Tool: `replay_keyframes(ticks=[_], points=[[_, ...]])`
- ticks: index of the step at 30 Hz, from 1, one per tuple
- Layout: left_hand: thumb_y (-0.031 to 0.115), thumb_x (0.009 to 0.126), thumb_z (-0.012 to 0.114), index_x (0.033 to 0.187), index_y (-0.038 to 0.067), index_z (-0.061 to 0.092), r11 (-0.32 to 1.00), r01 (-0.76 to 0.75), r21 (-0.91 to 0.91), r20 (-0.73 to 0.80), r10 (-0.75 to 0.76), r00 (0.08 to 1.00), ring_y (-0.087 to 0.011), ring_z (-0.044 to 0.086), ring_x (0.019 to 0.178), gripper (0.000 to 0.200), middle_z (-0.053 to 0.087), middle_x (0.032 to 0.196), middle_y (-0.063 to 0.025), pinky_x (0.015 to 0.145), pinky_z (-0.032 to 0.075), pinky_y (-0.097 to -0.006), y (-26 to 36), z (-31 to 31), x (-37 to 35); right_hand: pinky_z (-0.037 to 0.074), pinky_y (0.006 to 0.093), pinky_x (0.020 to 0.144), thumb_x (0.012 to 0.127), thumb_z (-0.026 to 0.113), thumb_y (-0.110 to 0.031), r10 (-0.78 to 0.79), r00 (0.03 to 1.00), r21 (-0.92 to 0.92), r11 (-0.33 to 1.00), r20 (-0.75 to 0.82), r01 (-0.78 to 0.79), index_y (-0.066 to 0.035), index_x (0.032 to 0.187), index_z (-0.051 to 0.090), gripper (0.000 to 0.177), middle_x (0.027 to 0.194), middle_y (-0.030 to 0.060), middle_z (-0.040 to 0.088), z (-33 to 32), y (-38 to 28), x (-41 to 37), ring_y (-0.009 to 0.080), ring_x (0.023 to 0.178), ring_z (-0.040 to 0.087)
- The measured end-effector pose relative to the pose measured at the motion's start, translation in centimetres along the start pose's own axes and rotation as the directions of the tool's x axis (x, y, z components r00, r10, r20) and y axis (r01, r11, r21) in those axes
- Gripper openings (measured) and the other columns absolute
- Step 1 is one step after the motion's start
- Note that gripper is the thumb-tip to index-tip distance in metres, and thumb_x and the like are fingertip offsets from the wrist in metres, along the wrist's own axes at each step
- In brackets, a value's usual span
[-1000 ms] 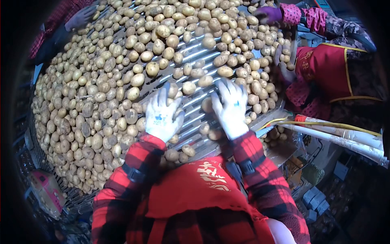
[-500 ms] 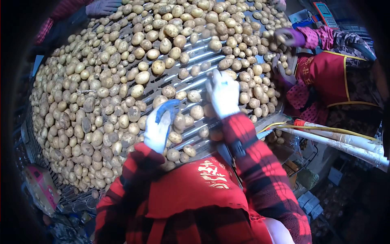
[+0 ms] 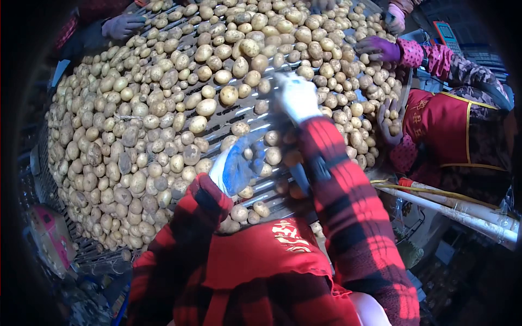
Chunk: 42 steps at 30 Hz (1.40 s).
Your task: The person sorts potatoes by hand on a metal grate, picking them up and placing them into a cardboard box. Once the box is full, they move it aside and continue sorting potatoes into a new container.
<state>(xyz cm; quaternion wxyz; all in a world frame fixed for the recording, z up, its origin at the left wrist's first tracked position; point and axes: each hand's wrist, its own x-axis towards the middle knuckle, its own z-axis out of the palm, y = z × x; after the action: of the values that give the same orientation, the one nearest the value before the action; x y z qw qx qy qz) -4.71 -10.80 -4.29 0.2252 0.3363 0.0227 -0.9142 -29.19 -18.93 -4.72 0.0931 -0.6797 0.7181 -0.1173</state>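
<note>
A wide heap of potatoes (image 3: 138, 138) lies on a slatted metal rack (image 3: 239, 112). My left hand (image 3: 236, 165), in a white glove with a blue palm, is low over the slats with its palm turned to the right and its fingers apart and curved. One potato (image 3: 248, 154) shows by its thumb and fingers; I see no firm hold on it. Farther forward, my right hand (image 3: 298, 98) in a white glove reaches over the slats among potatoes. Motion smears its fingers, so whether it holds a potato cannot be made out.
At the right, a co-worker's purple-gloved hand (image 3: 380, 50) and other gloved hand (image 3: 389, 120) touch potatoes. Another person's gloved hand (image 3: 123, 26) is at the top left. White poles (image 3: 462, 212) jut in at the right. A pink-marked box (image 3: 51, 239) stands at lower left.
My left hand has moved right and turned its blue palm into view. My right hand has shifted slightly forward. The view has shifted, and the co-worker's purple-gloved hand has moved over the potatoes.
</note>
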Motion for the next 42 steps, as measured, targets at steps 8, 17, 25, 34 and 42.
replay_keyframes(ticks=[8, 17, 25, 34, 42], points=[[0.018, 0.112, 0.05, 0.152, 0.012, 0.052, 0.982, -0.059, -0.177, -0.039, 0.053, 0.998, -0.0211, 0.062, 0.112, 0.041, 0.057, 0.141, -0.0116, 0.072, 0.055, -0.0232, 2.1, 3.4, -1.5, 0.055, 0.0453, 0.095, 0.094, 0.071, -0.03, -0.077, 0.993, 0.452, 0.892, 0.085, 0.03, -0.008, 0.127, 0.071, 0.04, 0.111, 0.0196, 0.074, -4.3, -2.9, -2.9, 0.0389, 0.108, 0.07], [0.021, 0.111, 0.055, 0.141, 0.012, 0.06, 0.875, 0.25, -0.415, 0.338, -0.106, 0.935, -0.0165, 0.067, 0.097, 0.032, 0.07, 0.124, -0.0058, 0.06, 0.051, -0.0226, 1.7, 0.3, 0.9, 0.025, 0.0712, 0.118, 0.097, 0.06, -0.044, 0.156, 0.929, -0.074, 0.979, -0.335, -0.191, -0.014, 0.158, 0.044, 0.07, 0.159, 0.0246, 0.046, 3.7, 4.0, -4.2, 0.046, 0.147, 0.04], [0.017, 0.112, 0.05, 0.152, 0.012, 0.051, 0.93, 0.106, -0.353, 0.294, 0.003, 0.956, -0.0152, 0.064, 0.086, 0.04, 0.068, 0.11, -0.0054, 0.067, 0.055, -0.0261, 2.6, 0.8, -1.0, 0.036, 0.0617, 0.114, 0.094, 0.067, -0.028, -0.121, 0.983, 0.25, 0.956, -0.136, 0.152, -0.011, 0.136, 0.062, 0.046, 0.14, 0.0171, 0.061, 0.8, -5.0, -13.3, 0.0368, 0.13, 0.056], [0.02, 0.11, 0.057, 0.14, 0.009, 0.063, 0.935, 0.126, -0.332, 0.168, -0.073, 0.983, -0.0149, 0.069, 0.084, 0.033, 0.072, 0.099, -0.0039, 0.073, 0.059, -0.0306, 1.7, 0.7, -1.0, 0.028, 0.0721, 0.115, 0.098, 0.062, -0.028, 0.219, 0.936, -0.395, 0.862, -0.274, -0.317, -0.016, 0.128, 0.07, 0.032, 0.118, 0.012, 0.072, -1.2, 12.3, -4.4, 0.034, 0.122, 0.063], [0.031, 0.115, 0.046, 0.13, 0.013, 0.066, 0.984, 0.132, -0.123, 0.296, -0.09, 0.951, -0.0068, 0.038, 0.056, 0.031, 0.04, 0.065, 0.0074, 0.052, 0.034, -0.025, -0.4, 1.5, -0.8, 0.028, 0.0694, 0.116, 0.102, 0.047, -0.016, 0.241, 0.969, -0.618, 0.756, -0.047, -0.218, -0.015, 0.12, 0.075, 0.034, 0.12, 0.0071, 0.076, -1.6, 12.0, -1.6, 0.0285, 0.115, 0.067]])
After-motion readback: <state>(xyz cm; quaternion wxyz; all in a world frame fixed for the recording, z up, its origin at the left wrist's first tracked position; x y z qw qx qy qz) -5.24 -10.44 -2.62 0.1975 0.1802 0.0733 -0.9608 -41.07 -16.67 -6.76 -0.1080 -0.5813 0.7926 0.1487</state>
